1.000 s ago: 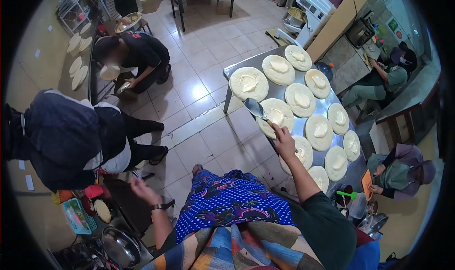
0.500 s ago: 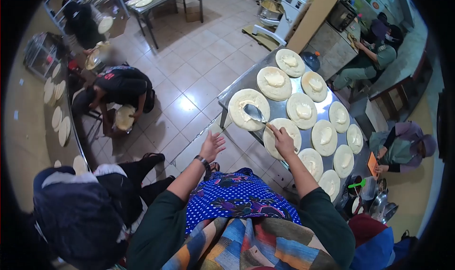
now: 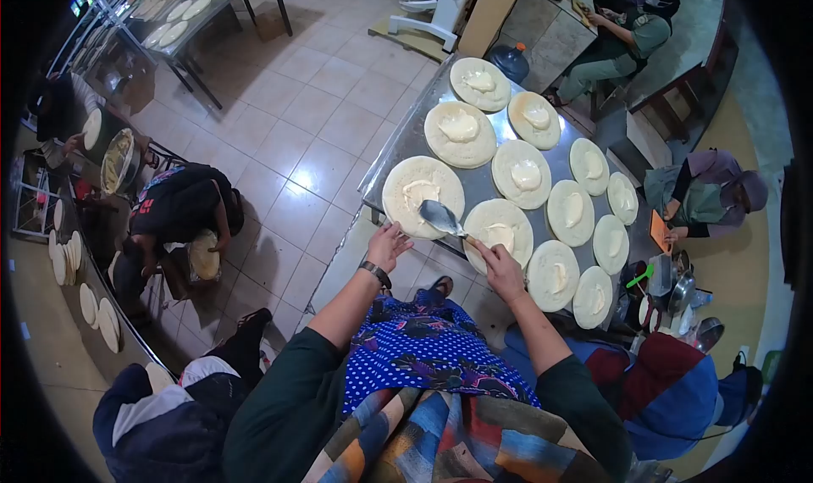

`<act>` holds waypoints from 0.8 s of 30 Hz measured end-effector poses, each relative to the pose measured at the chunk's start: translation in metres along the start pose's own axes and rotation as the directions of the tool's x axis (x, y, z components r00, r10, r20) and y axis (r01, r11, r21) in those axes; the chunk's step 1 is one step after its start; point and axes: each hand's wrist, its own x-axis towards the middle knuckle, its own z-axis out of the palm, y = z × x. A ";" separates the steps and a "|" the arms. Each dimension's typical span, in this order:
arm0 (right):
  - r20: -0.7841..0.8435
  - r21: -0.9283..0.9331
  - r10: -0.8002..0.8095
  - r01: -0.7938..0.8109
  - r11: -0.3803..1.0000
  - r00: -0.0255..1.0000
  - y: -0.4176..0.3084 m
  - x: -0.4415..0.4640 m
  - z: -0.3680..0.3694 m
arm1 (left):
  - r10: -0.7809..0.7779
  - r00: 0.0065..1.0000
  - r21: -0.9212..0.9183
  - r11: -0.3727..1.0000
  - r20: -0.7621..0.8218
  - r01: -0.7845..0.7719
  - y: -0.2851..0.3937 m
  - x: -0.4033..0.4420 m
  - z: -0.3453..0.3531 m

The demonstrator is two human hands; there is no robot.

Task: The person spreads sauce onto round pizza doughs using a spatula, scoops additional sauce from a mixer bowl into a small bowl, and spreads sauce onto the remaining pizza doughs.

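My right hand (image 3: 501,269) is closed round the wooden handle of a large metal spoon (image 3: 438,216). The spoon's bowl rests in the pale cream (image 3: 418,193) on a flat round of dough (image 3: 398,183) at the table's near left corner. At the front rim of that same round is my left hand (image 3: 386,249), fingers stretched out; whether they press on the rim is hard to tell. Just right of the spoon lies another dough round (image 3: 479,252) with a dollop of cream. Several more cream-topped rounds (image 3: 525,175) cover the metal table (image 3: 383,154).
A bent-over person (image 3: 182,197) handles a round on the left. Someone stands by an orange board (image 3: 660,229) at the table's right end, near bowls (image 3: 683,291). Another person's red-and-blue top (image 3: 656,381) is close on my right. A mixer (image 3: 440,17) stands behind.
My left hand has moved from the air beside the table to the front rim of the dough round. The spoon is still in the cream. My view has shifted.
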 end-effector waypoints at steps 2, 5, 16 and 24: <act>-0.012 0.005 -0.153 0.153 0.988 0.988 0.004 0.014 0.012 | 0.012 0.999 0.013 1.000 -0.038 -0.012 0.003 -0.001 0.000; -0.026 -0.032 -0.171 0.170 0.985 0.985 0.010 0.051 0.030 | 0.003 0.998 0.047 0.999 -0.060 0.000 0.005 -0.005 0.004; -0.057 0.325 0.135 -0.109 0.940 0.989 -0.016 0.005 0.049 | 0.006 1.000 -0.070 0.998 -0.010 -0.007 -0.002 0.002 0.004; 0.499 0.701 0.384 -0.622 0.347 0.777 -0.037 0.010 -0.010 | -0.012 0.981 -0.261 0.963 0.195 0.063 0.006 0.047 0.022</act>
